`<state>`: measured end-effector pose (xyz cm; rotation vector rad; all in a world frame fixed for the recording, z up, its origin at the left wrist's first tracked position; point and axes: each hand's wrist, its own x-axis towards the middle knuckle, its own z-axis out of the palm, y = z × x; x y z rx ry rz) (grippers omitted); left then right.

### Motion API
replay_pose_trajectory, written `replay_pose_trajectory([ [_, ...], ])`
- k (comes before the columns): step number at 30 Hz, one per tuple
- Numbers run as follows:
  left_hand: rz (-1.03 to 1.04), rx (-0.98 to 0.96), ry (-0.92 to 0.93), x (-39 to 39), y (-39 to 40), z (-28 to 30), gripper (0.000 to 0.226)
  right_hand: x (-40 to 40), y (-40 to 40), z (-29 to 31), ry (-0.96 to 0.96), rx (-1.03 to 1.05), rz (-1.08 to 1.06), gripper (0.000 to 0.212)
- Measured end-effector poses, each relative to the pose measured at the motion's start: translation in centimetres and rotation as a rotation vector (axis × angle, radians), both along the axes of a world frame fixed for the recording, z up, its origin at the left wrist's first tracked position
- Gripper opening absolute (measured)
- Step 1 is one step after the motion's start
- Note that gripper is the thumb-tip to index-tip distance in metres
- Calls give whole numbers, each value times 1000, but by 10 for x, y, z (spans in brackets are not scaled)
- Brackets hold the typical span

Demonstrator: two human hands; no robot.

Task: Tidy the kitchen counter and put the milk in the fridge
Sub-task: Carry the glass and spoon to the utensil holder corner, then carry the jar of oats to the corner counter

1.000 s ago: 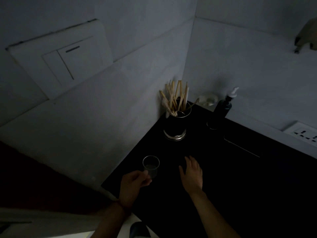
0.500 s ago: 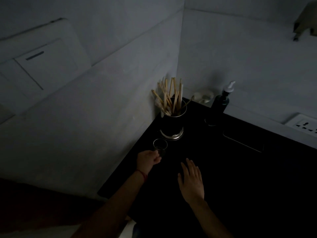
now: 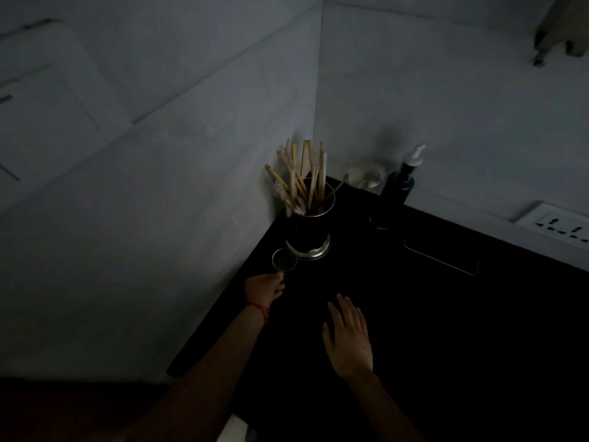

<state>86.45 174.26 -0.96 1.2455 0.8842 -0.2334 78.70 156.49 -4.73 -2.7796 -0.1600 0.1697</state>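
The scene is very dark. A small clear glass (image 3: 284, 262) stands upright on the black counter (image 3: 446, 330), close to the left wall and just in front of the metal utensil holder (image 3: 309, 231). My left hand (image 3: 264, 288) is closed around the glass's lower side, with a red thread on the wrist. Flat on the counter to the right rests my right hand (image 3: 349, 338), fingers spread and holding nothing. No milk is in view.
The holder is full of wooden sticks. A dark pump bottle (image 3: 398, 189) and a small pale dish (image 3: 366, 177) stand in the corner. A dark phone (image 3: 441, 258) lies flat near the back wall. A wall socket (image 3: 556, 224) is at right.
My left hand carried the glass away from me along the left wall and set it down beside the utensil holder. My right hand stayed flat on the counter.
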Motion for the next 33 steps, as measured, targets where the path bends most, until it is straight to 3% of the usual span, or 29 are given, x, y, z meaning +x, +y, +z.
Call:
replay_pose_trajectory([
  [5, -12, 173, -56, -6, 1, 2, 21, -1, 2, -1, 14, -2, -13, 47],
  [9, -75, 337, -109, -22, 3, 4, 12, -1, -1, 3, -25, 56, 45, 72],
  [12, -219, 429, -153, -50, 3, 2, 7, -12, -10, 11, -8, 70, 58, 71],
  [14, -436, 551, -174, -71, 4, -1, 16, -27, -20, 10, -16, 30, -19, 62],
  [19, -916, 607, -349, -103, -7, -2, 27, -86, -57, 7, -13, -15, -293, 59],
  [24, -1076, 670, -439, -115, -33, -2, 26, -161, -93, 9, -41, -86, -577, 65],
  [30, -1168, 657, -460, -144, -67, 5, 26, -271, -133, 7, -97, -11, -888, 73],
  [33, -1174, 704, -511, -173, -98, 10, 25, -326, -144, 11, -83, -3, -982, 59],
])
